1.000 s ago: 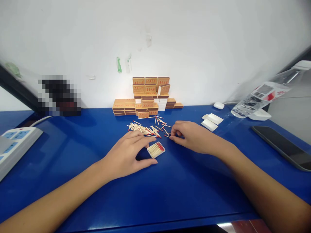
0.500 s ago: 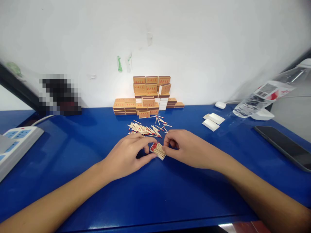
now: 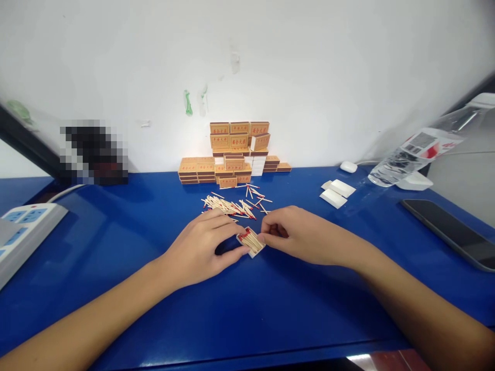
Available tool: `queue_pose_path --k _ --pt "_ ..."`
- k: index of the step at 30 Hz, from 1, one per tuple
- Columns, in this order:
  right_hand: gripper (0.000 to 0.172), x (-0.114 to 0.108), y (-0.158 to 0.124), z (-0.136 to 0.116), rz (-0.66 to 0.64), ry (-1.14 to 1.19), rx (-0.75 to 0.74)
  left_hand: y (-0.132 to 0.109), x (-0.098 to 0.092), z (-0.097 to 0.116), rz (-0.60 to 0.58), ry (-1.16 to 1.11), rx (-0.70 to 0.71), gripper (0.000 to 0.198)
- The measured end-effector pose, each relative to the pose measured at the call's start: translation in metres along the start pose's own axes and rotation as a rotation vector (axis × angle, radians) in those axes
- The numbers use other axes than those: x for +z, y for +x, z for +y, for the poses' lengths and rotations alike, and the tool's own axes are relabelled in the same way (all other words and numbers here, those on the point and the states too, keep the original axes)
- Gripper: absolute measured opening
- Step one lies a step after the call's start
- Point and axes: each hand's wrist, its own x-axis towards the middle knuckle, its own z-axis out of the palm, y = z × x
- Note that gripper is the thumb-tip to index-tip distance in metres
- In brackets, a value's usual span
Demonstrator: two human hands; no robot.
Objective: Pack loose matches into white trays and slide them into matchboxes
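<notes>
A small white matchbox tray filled with red-tipped matches lies on the blue table. My left hand grips its left side between thumb and fingers. My right hand pinches the tray's right end with curled fingers. Just behind both hands lies a loose heap of matches.
Stacked brown matchboxes stand against the white wall. Two white sleeves lie at the right, beyond them a small white case and a tilted plastic bottle. A black phone lies far right, a power strip far left.
My right hand came from the loose matches to the tray's right end. The tray turned, so its red tips now point left, and my left hand kept hold of it.
</notes>
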Motion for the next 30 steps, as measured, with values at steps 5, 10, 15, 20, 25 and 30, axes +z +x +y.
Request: queue_pose_path --k 5,10,15,20,25,30 --pt "0.021 0.0039 -0.0015 -0.005 -0.005 0.006 -0.015 0.0011 -0.0008 0.001 -0.006 0.008 0.001 0.018" --pt "0.022 0.0061 -0.0005 -0.0054 -0.02 0.038 0.009 0.0008 -0.0003 0.0005 -0.009 -0.006 -0.012 0.026" --pt "0.022 0.0058 -0.0008 -0.0075 -0.026 0.033 0.019 0.0005 -0.0001 0.0005 -0.013 -0.005 0.004 0.024" --pt "0.019 0.0071 -0.001 -0.0094 -0.028 0.028 0.044 0.0004 -0.0009 0.0002 -0.007 0.006 0.023 0.021" --pt "0.026 0.0038 -0.0035 -0.0077 -0.029 0.002 0.018 -0.0002 -0.0002 -0.0008 -0.012 -0.003 0.031 0.018" --pt "0.02 0.0007 -0.0045 -0.0083 -0.023 -0.04 0.026 -0.0001 0.0001 -0.0018 -0.01 0.0 0.04 0.016"
